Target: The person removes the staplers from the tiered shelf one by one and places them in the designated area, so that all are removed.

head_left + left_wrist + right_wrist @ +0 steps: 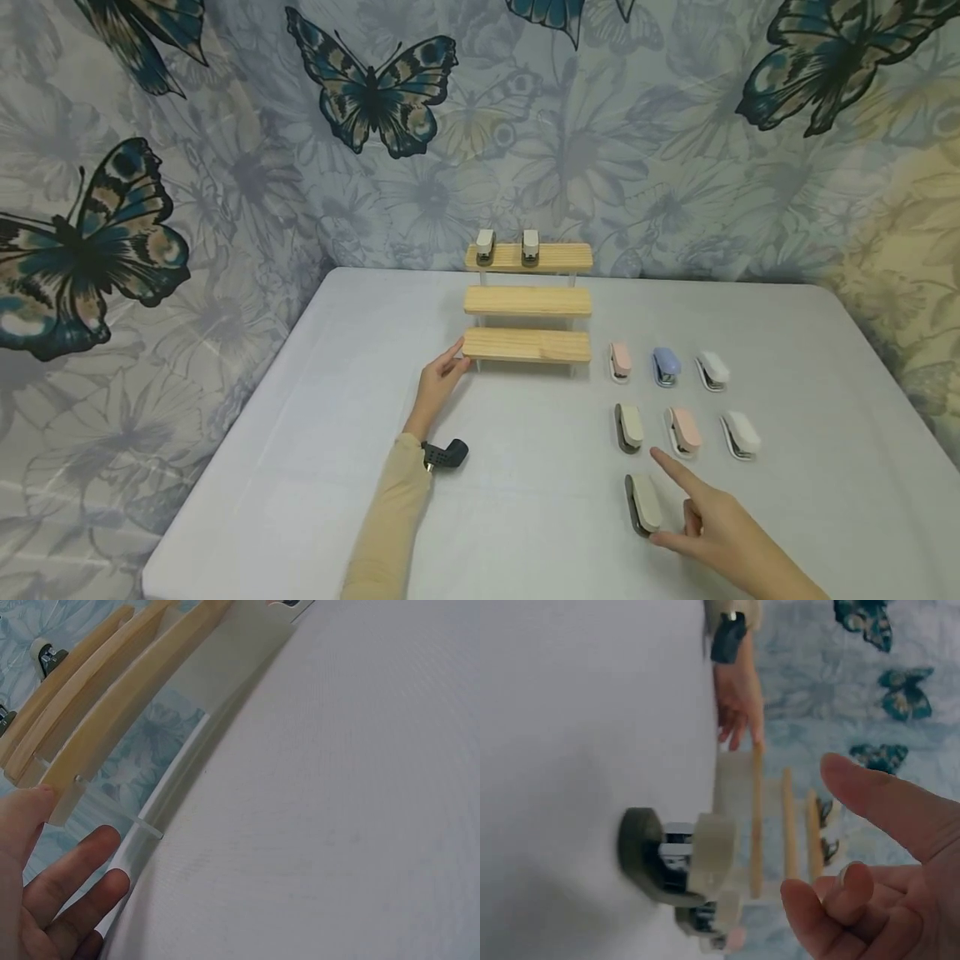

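My left hand (438, 385) touches the left end of the lowest board (527, 345) of a three-tier wooden display stand. In the left wrist view, one digit rests against the board's end while the other fingers (94, 904) hang loosely below it. At the lower right, my right hand (716, 525) hovers by the nearest cream stapler (645, 504), which has a dark base. Its thumb and index finger are spread apart, the thumb tip right at the stapler's near end. The right wrist view shows this stapler (712, 855) beyond the spread fingers, nothing between them.
Two staplers (530, 247) stand on the top board. On the white table (315, 467), further staplers sit in rows right of the stand: pink (619, 361), blue (665, 365), white (712, 369), cream (630, 427), another pink (684, 431) and another white (741, 434). A butterfly-patterned backdrop (585, 150) rises behind.
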